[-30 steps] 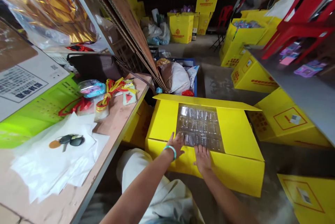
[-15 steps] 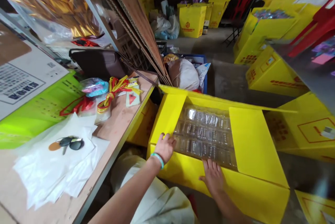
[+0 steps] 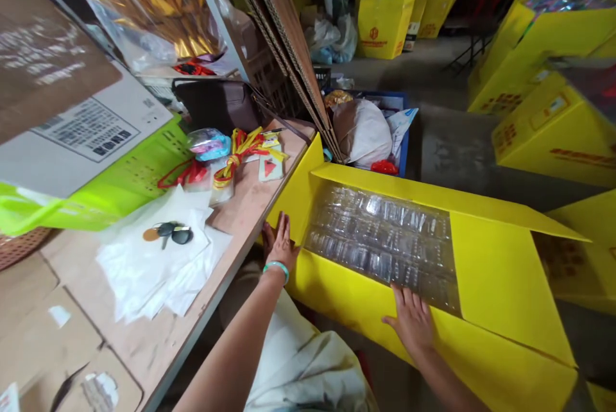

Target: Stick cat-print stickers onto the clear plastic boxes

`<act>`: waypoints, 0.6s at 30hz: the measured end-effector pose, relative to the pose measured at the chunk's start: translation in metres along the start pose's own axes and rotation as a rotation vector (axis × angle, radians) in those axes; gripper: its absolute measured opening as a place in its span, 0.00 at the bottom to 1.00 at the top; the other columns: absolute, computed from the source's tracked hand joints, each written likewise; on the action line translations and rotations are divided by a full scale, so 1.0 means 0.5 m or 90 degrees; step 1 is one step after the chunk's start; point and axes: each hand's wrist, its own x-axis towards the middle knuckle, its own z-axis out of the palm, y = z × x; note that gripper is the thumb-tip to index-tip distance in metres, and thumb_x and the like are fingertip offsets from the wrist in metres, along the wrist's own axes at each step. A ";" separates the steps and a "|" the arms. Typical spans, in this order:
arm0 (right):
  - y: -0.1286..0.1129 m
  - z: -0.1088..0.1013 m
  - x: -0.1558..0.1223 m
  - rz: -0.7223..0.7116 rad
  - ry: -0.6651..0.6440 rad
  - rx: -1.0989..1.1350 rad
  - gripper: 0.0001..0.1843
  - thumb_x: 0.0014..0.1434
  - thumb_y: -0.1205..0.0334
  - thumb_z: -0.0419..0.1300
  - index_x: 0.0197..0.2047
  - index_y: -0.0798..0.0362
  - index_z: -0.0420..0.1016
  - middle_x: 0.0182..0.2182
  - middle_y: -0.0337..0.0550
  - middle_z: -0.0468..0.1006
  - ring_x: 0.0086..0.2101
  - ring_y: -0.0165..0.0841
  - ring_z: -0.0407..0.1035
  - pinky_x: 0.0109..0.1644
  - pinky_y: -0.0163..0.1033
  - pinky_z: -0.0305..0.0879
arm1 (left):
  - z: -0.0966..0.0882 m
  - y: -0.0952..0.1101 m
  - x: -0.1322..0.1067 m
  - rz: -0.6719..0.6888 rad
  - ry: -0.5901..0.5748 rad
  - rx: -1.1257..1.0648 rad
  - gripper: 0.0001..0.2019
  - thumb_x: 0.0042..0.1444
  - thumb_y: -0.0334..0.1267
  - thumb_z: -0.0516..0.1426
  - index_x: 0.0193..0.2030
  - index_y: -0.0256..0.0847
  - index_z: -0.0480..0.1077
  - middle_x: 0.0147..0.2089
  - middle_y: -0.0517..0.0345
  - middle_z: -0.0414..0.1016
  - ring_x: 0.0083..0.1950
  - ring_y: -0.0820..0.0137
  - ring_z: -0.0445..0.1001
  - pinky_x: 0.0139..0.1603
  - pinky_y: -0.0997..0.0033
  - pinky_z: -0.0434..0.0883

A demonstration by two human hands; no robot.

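Observation:
A yellow cardboard box [image 3: 366,290] stands open in front of me. Rows of clear plastic containers [image 3: 385,232] fill it, seemingly under a clear film. My left hand [image 3: 282,246], with a light green bracelet on the wrist, rests spread against the box's folded-out left flap [image 3: 301,200]. Flat on the front side near the rim lies my right hand [image 3: 412,316], fingers stretched and thumb apart. The right flap [image 3: 505,283] still covers part of the box's right end, and the back flap [image 3: 447,200] leans outward.
On the table [image 3: 250,206] to the left lie keys [image 3: 173,232] on white sheets [image 3: 158,271], red and yellow ribbons [image 3: 235,158] and a green basket [image 3: 129,174]. Upright cardboard sheets [image 3: 293,52] stand behind. More yellow boxes [image 3: 553,129] stand on the right.
The left flap has swung outward to the left with my left hand on it, uncovering more containers. My right hand stays on the front side. The view has shifted left.

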 end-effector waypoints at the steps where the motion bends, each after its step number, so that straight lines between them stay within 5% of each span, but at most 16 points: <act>1: -0.002 0.001 -0.003 -0.001 0.002 -0.002 0.33 0.49 0.58 0.67 0.56 0.54 0.63 0.40 0.49 0.72 0.42 0.46 0.65 0.48 0.46 0.55 | 0.000 -0.003 0.007 -0.005 -0.013 -0.001 0.43 0.53 0.49 0.55 0.71 0.40 0.39 0.74 0.65 0.29 0.71 0.43 0.27 0.70 0.44 0.38; 7: 0.003 -0.022 0.026 0.005 -0.027 0.032 0.34 0.46 0.58 0.69 0.56 0.52 0.64 0.42 0.50 0.72 0.44 0.47 0.65 0.51 0.48 0.55 | -0.002 0.006 0.000 0.001 -0.024 -0.006 0.40 0.53 0.41 0.55 0.70 0.48 0.40 0.74 0.66 0.29 0.71 0.42 0.26 0.68 0.38 0.39; 10: 0.006 -0.035 0.045 0.022 -0.070 0.071 0.41 0.41 0.57 0.71 0.58 0.53 0.63 0.46 0.52 0.71 0.47 0.49 0.64 0.53 0.50 0.55 | 0.025 0.072 -0.047 0.024 -0.042 -0.038 0.41 0.53 0.42 0.54 0.71 0.42 0.38 0.74 0.56 0.29 0.72 0.45 0.25 0.67 0.38 0.41; 13: 0.010 -0.040 0.056 0.031 -0.107 0.091 0.42 0.43 0.50 0.69 0.59 0.51 0.62 0.48 0.52 0.71 0.49 0.50 0.64 0.54 0.51 0.55 | 0.052 0.155 -0.080 0.106 -0.143 -0.102 0.39 0.56 0.44 0.53 0.71 0.35 0.41 0.73 0.44 0.35 0.72 0.47 0.32 0.68 0.43 0.46; 16: 0.037 -0.048 0.078 0.022 -0.137 0.117 0.27 0.58 0.48 0.56 0.58 0.48 0.63 0.51 0.48 0.70 0.50 0.43 0.65 0.54 0.45 0.58 | 0.061 0.209 -0.045 0.249 -0.244 -0.125 0.32 0.60 0.44 0.50 0.69 0.35 0.48 0.72 0.46 0.46 0.72 0.56 0.42 0.68 0.57 0.51; 18: 0.076 -0.055 0.103 0.036 -0.150 0.118 0.22 0.63 0.56 0.49 0.60 0.48 0.62 0.55 0.47 0.67 0.51 0.39 0.65 0.53 0.42 0.59 | 0.061 0.218 0.012 0.276 -0.271 -0.110 0.29 0.61 0.44 0.51 0.67 0.39 0.53 0.70 0.47 0.51 0.70 0.57 0.48 0.67 0.55 0.53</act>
